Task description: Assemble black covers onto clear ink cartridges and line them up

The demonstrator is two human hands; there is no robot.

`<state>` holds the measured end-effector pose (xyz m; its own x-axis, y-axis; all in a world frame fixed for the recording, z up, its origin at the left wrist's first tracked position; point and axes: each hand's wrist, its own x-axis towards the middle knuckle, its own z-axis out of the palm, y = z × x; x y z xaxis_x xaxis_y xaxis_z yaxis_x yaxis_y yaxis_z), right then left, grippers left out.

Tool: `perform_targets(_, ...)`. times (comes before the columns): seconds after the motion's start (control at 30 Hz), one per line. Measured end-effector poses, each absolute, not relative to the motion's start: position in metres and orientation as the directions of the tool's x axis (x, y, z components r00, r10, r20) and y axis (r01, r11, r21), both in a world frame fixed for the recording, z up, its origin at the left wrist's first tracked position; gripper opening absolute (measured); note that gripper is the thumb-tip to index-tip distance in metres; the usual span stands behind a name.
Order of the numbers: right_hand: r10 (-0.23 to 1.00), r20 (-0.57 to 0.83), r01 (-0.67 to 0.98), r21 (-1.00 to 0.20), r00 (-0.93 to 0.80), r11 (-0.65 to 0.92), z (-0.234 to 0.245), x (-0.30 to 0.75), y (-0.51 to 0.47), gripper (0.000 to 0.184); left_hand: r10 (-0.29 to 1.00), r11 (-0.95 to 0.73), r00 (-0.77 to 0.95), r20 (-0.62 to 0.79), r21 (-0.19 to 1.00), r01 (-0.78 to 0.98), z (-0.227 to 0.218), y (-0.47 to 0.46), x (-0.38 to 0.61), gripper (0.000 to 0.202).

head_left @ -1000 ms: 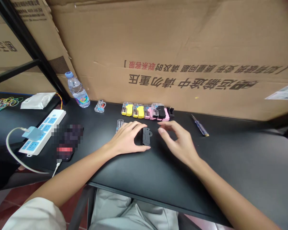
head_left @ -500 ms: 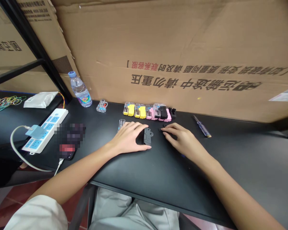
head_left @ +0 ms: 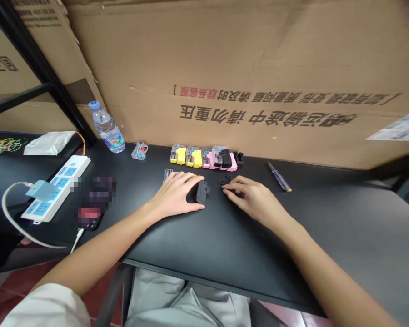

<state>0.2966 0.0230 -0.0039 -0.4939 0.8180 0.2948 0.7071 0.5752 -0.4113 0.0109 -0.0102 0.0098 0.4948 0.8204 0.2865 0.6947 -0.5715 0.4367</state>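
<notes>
Several small black rings [head_left: 225,180] lie just past the open, slack fingertips of my right hand [head_left: 254,198]; my left hand [head_left: 173,195] loosely cups a black plastic casing [head_left: 202,192] beside them, grip unclear, with yellow and pink plastic parts [head_left: 204,156] lined up beyond my fingers.

- Across the big corrugated carton [head_left: 259,54] propped at the far side of the desk, upside down, large black print [head_left: 213,113] reads "运输途中 请勿重压"; a bolder word at its right end I can't make out.
- Above that, also inverted, a smaller line [head_left: 262,96] reads "质量问题 请及时", ending in red "联系客服" [head_left: 195,91]; the start is hard to read.
- Dark inverted characters [head_left: 2,63] show on the left carton, cut off by the edge.
- The white paper label [head_left: 397,128] at far right carries print too small to read.
</notes>
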Motion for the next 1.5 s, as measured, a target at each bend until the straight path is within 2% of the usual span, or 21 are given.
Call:
perform_targets(0.3, 0.723, 0.285, 0.59, -0.429, -0.63, 0.684, -0.001, 0.28, 0.014, 0.022, 0.814, -0.581, 0.494, 0.306, 0.424, 0.695, 0.009, -0.009, 0.01, 0.07)
perform_targets(0.47, 0.734, 0.312, 0.604, -0.424, -0.603, 0.675, -0.003, 0.275, 0.009, 0.025, 0.809, -0.587, 0.499, 0.31, 0.416, 0.694, 0.01, -0.009, 0.01, 0.07)
perform_targets(0.57, 0.747, 0.339, 0.57, -0.49, -0.572, 0.659, -0.003, 0.272, 0.008, 0.027, 0.809, -0.587, 0.498, 0.312, 0.414, 0.696, 0.011, -0.009, 0.01, 0.07)
perform_targets(0.7, 0.835, 0.37, 0.395, -0.753, -0.408, 0.527, -0.003, 0.262, 0.006, 0.021, 0.811, -0.585, 0.493, 0.316, 0.417, 0.696, 0.011, -0.009, 0.011, 0.071)
perform_targets(0.8, 0.877, 0.31, 0.272, -0.866, -0.368, 0.42, -0.003, 0.254, 0.002, 0.023, 0.807, -0.591, 0.498, 0.317, 0.411, 0.694, 0.011, -0.009, 0.011, 0.071)
perform_targets(1.0, 0.908, 0.274, 0.225, -0.908, -0.316, 0.352, -0.009, 0.245, 0.003, 0.029, 0.779, -0.626, 0.522, 0.347, 0.393, 0.673, 0.012, -0.01, 0.012, 0.067)
perform_targets(1.17, 0.926, 0.189, 0.13, -0.961, -0.327, 0.242, -0.012, 0.244, 0.004, 0.036, 0.779, -0.626, 0.521, 0.35, 0.388, 0.676, 0.013, -0.01, 0.012, 0.064)
perform_targets(1.37, 0.927, 0.146, 0.108, -0.975, -0.346, 0.194, -0.008, 0.242, 0.0, 0.036, 0.769, -0.639, 0.531, 0.357, 0.383, 0.667, 0.012, -0.01, 0.013, 0.064)
perform_targets(1.5, 0.943, 0.13, 0.031, -0.989, -0.306, 0.146, -0.007, 0.239, 0.001, 0.04, 0.746, -0.664, 0.548, 0.378, 0.365, 0.652, 0.011, -0.01, 0.013, 0.062)
